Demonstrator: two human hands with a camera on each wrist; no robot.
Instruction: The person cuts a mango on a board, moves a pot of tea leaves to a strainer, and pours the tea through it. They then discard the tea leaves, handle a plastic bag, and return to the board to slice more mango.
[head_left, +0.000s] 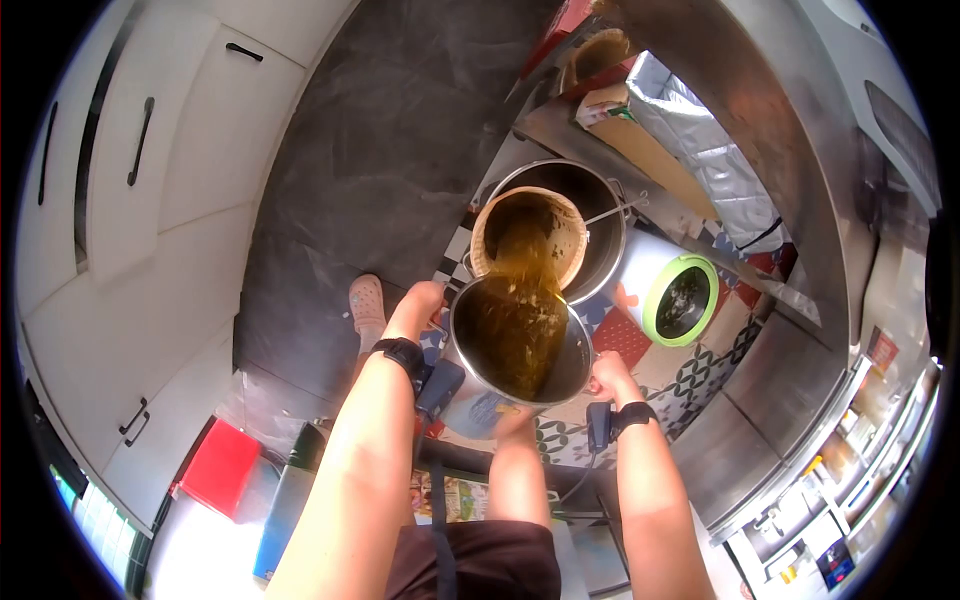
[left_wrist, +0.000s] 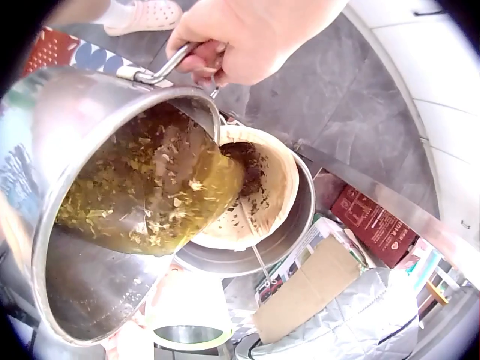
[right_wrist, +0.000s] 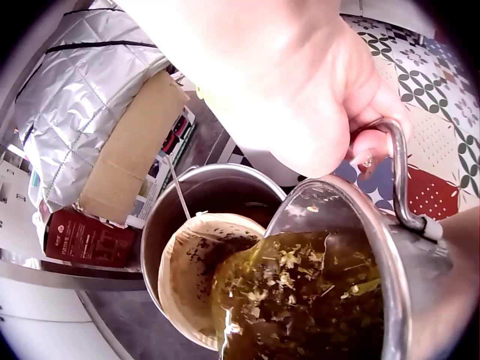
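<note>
My left hand (head_left: 425,303) and my right hand (head_left: 608,376) each grip a side handle of a tilted metal pot (head_left: 470,405). In the left wrist view the left hand (left_wrist: 251,37) has its fingers curled round the handle; in the right wrist view the right hand (right_wrist: 330,97) does the same on the other. Brown-yellow liquid (left_wrist: 161,184) with leaf bits flows over the rim into a pale cloth strainer (right_wrist: 176,262). That strainer sits inside a larger steel pot (head_left: 612,250), with a thin metal rod (right_wrist: 177,186) against it. Dark bits cling to the cloth.
A white bin with a green rim (head_left: 712,300) stands right of the large pot. Behind are a cardboard box (left_wrist: 311,289), silver quilted bag (head_left: 690,130) and red box (right_wrist: 88,238). White cabinets (head_left: 150,150) line the left; a foot in a pink clog (head_left: 367,300) is near.
</note>
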